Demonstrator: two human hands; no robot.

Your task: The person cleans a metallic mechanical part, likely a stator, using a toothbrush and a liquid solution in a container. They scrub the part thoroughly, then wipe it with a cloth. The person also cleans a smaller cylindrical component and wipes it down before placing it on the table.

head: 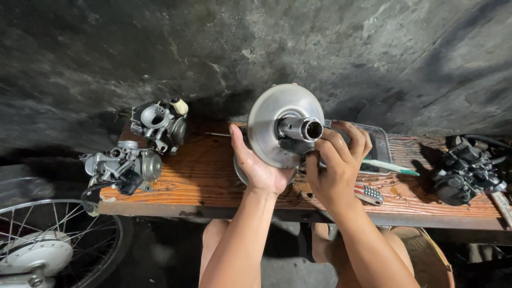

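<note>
My left hand [260,165]: one, fingers curled behind the rim of the metal disc [277,120], gripping it and holding it up over the bench [208,176].
My right hand [335,162]: one, fingertips pressed together against the dark hub just below the disc's central tube.
Metal disc: one, a grey round pulley face with a short hollow tube sticking out towards me; it sits between my two hands, above the middle of the bench.
Carburettors: two silvery ones at the left end of the bench, one [159,122] behind the other [124,166], close together; one dark one [465,169] at the right end, well apart from them.
Tray [382,143]: one shallow metal tray behind my right hand; my hand hides most of it, so I cannot tell what is in it.
Toothbrush [392,167]: one, white and green, lying just right of my right hand.
Calculator [369,194]: one small one, by my right wrist.
Spoked wheel [50,245]: one, below the bench at left.
</note>
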